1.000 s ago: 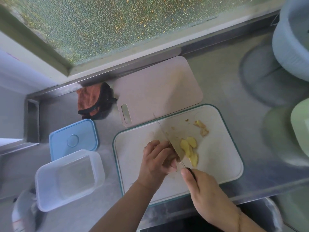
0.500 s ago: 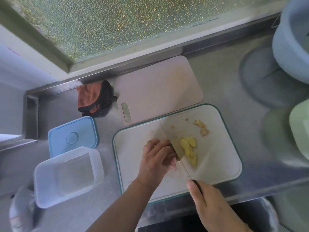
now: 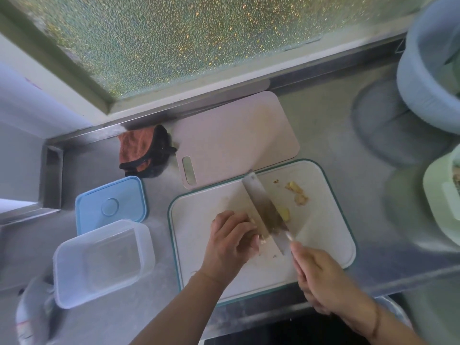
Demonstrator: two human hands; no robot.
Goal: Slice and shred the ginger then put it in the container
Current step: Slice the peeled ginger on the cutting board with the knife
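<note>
Ginger (image 3: 257,236) under left hand (image 3: 232,241), seemingly mid-board.

Single head view, wide-angle, looking steeply down and forward at close range. Steel counter (image 3: 323,125) fills mid-frame; frosted window (image 3: 199,38) across the top; both forearms enter from the bottom edge.

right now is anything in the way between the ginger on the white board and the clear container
Nothing visible blocks it. The clear container stands open, lid off, left of the white board; only bare counter and the left hand lie between it and the ginger slices.
</note>
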